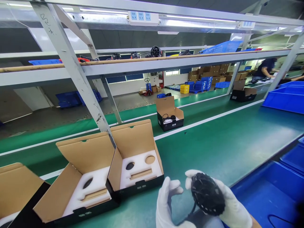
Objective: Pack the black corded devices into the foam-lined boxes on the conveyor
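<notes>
Black round fan (207,193) – held in gloved right hand (234,205), left hand (166,202) beside

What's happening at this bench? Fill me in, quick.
A person in white gloves holds a round black device in the right hand; the left hand hovers beside it, fingers open. In front, on the green belt, two open cartons show white foam inserts with vacant cutouts. Another open carton sits farther along. A blue bin is at the right.
</notes>
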### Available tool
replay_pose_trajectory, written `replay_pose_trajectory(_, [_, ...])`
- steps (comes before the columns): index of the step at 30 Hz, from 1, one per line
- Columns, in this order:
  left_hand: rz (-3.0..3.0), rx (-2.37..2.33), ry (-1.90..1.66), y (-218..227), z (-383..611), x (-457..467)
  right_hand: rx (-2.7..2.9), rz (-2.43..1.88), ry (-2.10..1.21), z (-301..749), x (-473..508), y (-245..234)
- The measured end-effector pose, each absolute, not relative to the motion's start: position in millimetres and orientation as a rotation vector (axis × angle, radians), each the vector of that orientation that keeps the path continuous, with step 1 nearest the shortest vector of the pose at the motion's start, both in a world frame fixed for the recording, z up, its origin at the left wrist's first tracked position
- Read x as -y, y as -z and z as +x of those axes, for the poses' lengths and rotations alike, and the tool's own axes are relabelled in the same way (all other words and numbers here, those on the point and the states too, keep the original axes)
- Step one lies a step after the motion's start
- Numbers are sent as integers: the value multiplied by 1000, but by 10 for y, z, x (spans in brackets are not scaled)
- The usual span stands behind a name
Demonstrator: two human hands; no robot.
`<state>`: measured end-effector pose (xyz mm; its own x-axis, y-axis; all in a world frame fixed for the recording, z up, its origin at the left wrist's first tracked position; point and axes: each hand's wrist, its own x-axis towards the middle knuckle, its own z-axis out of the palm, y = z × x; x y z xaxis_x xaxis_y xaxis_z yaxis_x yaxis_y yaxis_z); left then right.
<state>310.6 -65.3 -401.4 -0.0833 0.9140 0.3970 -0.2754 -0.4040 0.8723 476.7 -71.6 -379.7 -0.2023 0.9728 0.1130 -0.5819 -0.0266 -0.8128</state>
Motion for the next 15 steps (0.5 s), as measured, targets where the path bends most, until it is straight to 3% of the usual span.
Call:
replay_pose_trajectory(6, [1241, -839, -1634, 4045, 3018, 559, 728, -546, -1658, 4597, 708, 3834])
replay_pose_trajectory(15, [1409, -931, -1668, 3953, 3112, 720, 1032, -789, -1521, 4634, 686, 3813])
